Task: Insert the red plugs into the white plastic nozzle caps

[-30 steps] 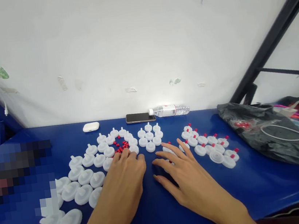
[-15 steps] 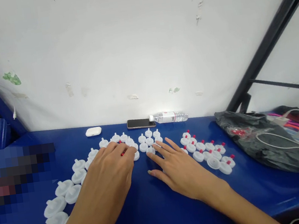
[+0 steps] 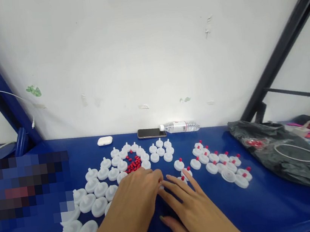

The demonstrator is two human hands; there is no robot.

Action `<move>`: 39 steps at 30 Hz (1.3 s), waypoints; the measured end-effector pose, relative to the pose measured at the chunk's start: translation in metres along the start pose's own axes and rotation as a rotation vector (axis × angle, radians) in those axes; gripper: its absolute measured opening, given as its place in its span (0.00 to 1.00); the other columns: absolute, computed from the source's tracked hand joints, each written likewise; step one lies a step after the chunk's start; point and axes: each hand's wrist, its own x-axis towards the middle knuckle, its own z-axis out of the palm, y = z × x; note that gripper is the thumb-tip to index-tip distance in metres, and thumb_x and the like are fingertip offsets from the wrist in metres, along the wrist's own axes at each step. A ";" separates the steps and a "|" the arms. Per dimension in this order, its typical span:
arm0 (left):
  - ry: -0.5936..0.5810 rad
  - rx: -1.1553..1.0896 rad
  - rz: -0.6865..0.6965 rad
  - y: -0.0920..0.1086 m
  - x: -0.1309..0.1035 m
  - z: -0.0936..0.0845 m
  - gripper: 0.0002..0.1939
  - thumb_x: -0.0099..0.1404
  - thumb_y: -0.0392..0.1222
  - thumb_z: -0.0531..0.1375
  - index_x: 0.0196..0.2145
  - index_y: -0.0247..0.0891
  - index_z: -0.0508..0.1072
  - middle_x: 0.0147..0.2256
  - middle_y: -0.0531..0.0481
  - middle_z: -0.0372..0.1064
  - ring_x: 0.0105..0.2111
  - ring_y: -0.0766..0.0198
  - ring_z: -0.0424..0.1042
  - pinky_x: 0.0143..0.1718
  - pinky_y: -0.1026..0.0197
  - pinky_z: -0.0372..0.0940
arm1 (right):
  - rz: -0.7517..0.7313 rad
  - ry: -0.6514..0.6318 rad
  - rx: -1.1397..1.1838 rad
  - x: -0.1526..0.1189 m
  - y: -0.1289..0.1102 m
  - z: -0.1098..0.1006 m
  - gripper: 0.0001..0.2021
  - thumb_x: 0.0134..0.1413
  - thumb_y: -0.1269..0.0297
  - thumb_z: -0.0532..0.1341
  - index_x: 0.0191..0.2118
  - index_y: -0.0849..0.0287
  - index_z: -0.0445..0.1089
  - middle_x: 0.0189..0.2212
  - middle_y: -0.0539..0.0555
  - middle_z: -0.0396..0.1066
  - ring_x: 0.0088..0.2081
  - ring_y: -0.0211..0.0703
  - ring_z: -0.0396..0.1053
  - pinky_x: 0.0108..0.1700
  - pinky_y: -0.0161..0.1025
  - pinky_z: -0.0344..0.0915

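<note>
My left hand (image 3: 140,192) is closed in a pinch over the middle of the table, its fingertips hiding whatever they hold. A bit of a white round nozzle piece (image 3: 161,187) shows between the two hands; which hand touches it I cannot tell. My right hand (image 3: 191,204) lies palm down beside it, fingers stretched out. Past the left hand is a pile of small red caps (image 3: 133,166), ringed by white nozzle discs (image 3: 116,161). White discs with red caps on their nozzles (image 3: 179,165) sit just beyond my right fingertips.
More uncapped discs (image 3: 99,207) spread down the left, and a small group (image 3: 154,157) stands centrally. Capped discs (image 3: 211,168) extend rightward. Along the wall lie a white case (image 3: 105,141), a phone (image 3: 151,133) and a water bottle (image 3: 183,126). A black plastic bag (image 3: 279,168) covers the right side.
My left hand has come away from the red caps, rightward and nearer me. My right hand has drawn back from the central discs, and the view has shifted, uncovering the cap pile.
</note>
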 end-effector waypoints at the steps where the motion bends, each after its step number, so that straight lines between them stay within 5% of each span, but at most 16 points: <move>1: 0.002 0.015 -0.009 0.001 0.002 0.001 0.19 0.73 0.31 0.47 0.40 0.41 0.78 0.37 0.45 0.80 0.38 0.52 0.80 0.37 0.57 0.69 | 0.014 0.002 0.015 0.001 0.000 0.001 0.23 0.73 0.53 0.54 0.66 0.57 0.65 0.63 0.56 0.69 0.65 0.61 0.65 0.67 0.72 0.59; 13: -0.070 0.042 -0.051 0.005 0.013 0.004 0.15 0.72 0.30 0.49 0.39 0.42 0.75 0.33 0.48 0.80 0.33 0.52 0.80 0.28 0.59 0.59 | 0.084 0.067 0.164 0.003 0.002 0.006 0.19 0.73 0.63 0.53 0.65 0.51 0.64 0.60 0.51 0.71 0.65 0.52 0.63 0.72 0.68 0.47; 28: -0.121 -0.035 -0.144 0.011 0.019 0.008 0.15 0.74 0.31 0.49 0.41 0.40 0.75 0.35 0.46 0.80 0.35 0.51 0.80 0.31 0.58 0.59 | 0.067 0.238 0.210 0.005 0.002 0.014 0.16 0.69 0.66 0.60 0.59 0.50 0.70 0.51 0.48 0.78 0.58 0.44 0.69 0.76 0.54 0.38; 39: -0.106 -0.154 -0.140 0.003 0.021 0.016 0.13 0.71 0.30 0.52 0.36 0.39 0.75 0.31 0.47 0.80 0.34 0.55 0.79 0.35 0.59 0.60 | 0.072 0.199 0.239 0.005 0.002 0.013 0.15 0.69 0.71 0.56 0.57 0.53 0.70 0.51 0.51 0.77 0.57 0.47 0.69 0.75 0.60 0.38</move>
